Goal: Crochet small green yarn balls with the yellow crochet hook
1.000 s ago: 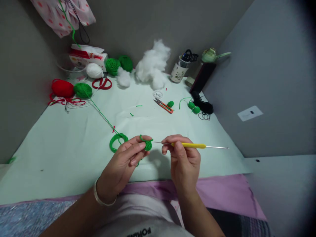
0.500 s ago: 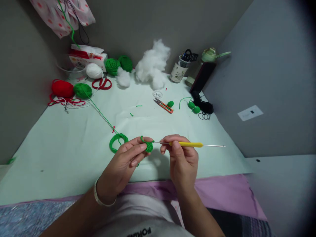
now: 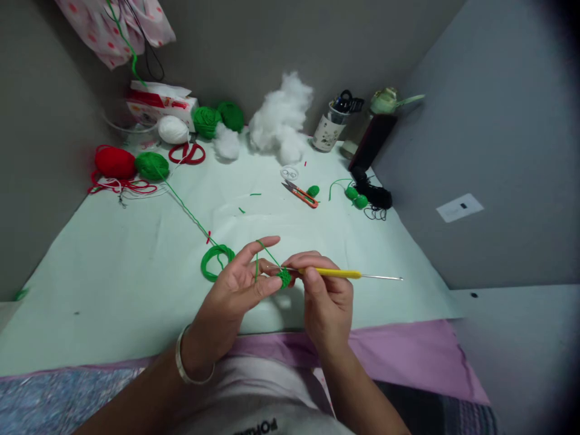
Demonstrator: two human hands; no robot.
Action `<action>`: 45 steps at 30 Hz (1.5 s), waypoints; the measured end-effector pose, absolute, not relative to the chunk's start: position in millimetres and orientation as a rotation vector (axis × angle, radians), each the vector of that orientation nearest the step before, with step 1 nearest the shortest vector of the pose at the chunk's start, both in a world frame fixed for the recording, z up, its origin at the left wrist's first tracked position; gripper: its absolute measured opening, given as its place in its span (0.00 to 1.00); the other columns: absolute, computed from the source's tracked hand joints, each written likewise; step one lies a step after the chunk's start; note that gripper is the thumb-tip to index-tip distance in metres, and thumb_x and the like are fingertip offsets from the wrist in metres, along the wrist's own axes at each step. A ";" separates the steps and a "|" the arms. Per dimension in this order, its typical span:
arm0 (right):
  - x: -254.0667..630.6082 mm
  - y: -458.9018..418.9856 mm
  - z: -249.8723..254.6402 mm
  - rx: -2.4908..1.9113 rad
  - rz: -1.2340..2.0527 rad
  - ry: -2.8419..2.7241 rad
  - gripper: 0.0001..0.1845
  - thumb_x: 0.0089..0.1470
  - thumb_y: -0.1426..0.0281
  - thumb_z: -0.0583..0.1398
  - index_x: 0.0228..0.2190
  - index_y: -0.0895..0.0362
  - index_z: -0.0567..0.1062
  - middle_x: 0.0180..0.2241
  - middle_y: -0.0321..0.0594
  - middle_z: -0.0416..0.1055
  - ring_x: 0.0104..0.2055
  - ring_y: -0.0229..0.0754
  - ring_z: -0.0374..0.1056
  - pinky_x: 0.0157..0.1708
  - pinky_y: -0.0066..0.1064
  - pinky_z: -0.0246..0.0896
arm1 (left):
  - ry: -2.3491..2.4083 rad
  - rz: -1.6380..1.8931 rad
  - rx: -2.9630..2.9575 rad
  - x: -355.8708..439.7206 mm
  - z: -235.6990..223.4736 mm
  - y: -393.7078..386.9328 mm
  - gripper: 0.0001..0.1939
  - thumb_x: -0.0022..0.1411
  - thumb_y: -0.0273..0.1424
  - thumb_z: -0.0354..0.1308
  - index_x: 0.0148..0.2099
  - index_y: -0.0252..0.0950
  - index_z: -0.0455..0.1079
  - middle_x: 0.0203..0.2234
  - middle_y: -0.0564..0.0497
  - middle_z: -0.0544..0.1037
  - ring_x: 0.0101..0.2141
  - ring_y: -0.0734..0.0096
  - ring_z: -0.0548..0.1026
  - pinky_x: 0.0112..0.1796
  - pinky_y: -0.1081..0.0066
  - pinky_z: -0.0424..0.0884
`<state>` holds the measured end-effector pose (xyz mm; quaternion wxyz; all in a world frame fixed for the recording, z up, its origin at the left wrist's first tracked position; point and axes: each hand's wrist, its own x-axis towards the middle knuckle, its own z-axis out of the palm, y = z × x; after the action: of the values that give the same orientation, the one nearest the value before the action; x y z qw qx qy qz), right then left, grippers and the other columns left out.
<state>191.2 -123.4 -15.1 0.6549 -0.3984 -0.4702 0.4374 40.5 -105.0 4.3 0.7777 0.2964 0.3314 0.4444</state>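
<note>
Between thumb and fingers, my left hand pinches a small green crocheted piece. Its index finger is raised, with a strand of green yarn looped over it and running down to the piece. My right hand grips a crochet hook by its yellow handle. One metal end of the hook meets the green piece; the other sticks out to the right. Left of my left hand, a loose coil of green yarn lies on the table, its strand leading back to a green yarn ball.
Orange thread snips lie ahead beside a small green ball. White stuffing is heaped at the back. Red scissors and red yarn sit back left; joined green balls and black yarn are at right.
My left index finger has lifted, stretching the yarn up from the piece. The green piece has shifted slightly right, and my right hand with the hook has moved left and a little down.
</note>
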 end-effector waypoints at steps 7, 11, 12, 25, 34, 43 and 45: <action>192.7 -122.6 -15.4 -0.896 1.011 -1.035 0.09 0.67 0.67 0.63 0.38 0.51 0.85 0.36 0.39 0.79 0.34 0.38 0.71 0.33 0.31 0.67 | 0.762 0.959 0.722 37.6 3.4 -105.2 0.31 0.63 0.30 0.70 0.66 0.44 0.70 0.35 0.53 0.78 0.39 0.69 0.74 0.45 0.69 0.68; 194.1 -117.4 -10.8 -0.836 1.137 -0.925 0.09 0.67 0.65 0.63 0.36 0.53 0.83 0.34 0.38 0.80 0.30 0.35 0.71 0.31 0.28 0.67 | 0.833 0.986 0.771 35.4 4.3 -105.5 0.27 0.61 0.32 0.71 0.62 0.41 0.74 0.34 0.52 0.77 0.34 0.72 0.69 0.37 0.71 0.65; 194.7 -116.3 -9.5 -0.823 1.162 -0.911 0.10 0.67 0.65 0.63 0.36 0.53 0.82 0.34 0.38 0.80 0.29 0.34 0.71 0.30 0.28 0.68 | 0.837 0.992 0.774 35.1 4.4 -105.5 0.26 0.61 0.32 0.71 0.61 0.41 0.75 0.34 0.53 0.76 0.33 0.72 0.68 0.37 0.71 0.65; 199.9 -131.7 -6.0 -0.935 0.513 -1.601 0.13 0.69 0.77 0.55 0.48 0.54 0.77 0.40 0.42 0.79 0.41 0.41 0.77 0.41 0.34 0.74 | 1.172 1.175 1.061 41.7 -1.3 -113.0 0.23 0.59 0.24 0.67 0.56 0.46 0.77 0.32 0.57 0.73 0.31 0.77 0.69 0.36 0.77 0.67; 197.4 -131.6 -14.4 -1.012 0.270 -1.659 0.15 0.68 0.75 0.59 0.51 0.49 0.80 0.43 0.42 0.79 0.43 0.44 0.77 0.40 0.37 0.76 | 0.780 0.943 0.491 39.8 12.1 -104.3 0.24 0.59 0.29 0.71 0.58 0.35 0.77 0.30 0.57 0.75 0.23 0.84 0.66 0.35 0.78 0.70; 189.9 -121.5 -9.6 -0.948 0.704 -1.329 0.12 0.68 0.74 0.59 0.44 0.50 0.83 0.39 0.40 0.81 0.38 0.42 0.76 0.35 0.35 0.74 | 0.770 1.063 0.680 42.1 5.1 -104.6 0.22 0.61 0.30 0.71 0.58 0.41 0.78 0.34 0.53 0.79 0.37 0.74 0.75 0.41 0.76 0.70; 191.1 -126.9 -11.1 -1.004 0.501 -1.522 0.16 0.66 0.77 0.60 0.49 0.48 0.82 0.41 0.41 0.81 0.41 0.44 0.77 0.39 0.37 0.76 | 0.793 1.114 0.680 44.0 2.8 -106.0 0.23 0.61 0.30 0.72 0.58 0.42 0.78 0.34 0.55 0.79 0.36 0.76 0.74 0.41 0.76 0.70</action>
<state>191.1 -126.9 -11.1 0.5855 -0.4306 -0.6524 0.2148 44.0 -106.0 2.8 0.7224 0.3081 0.3589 0.5043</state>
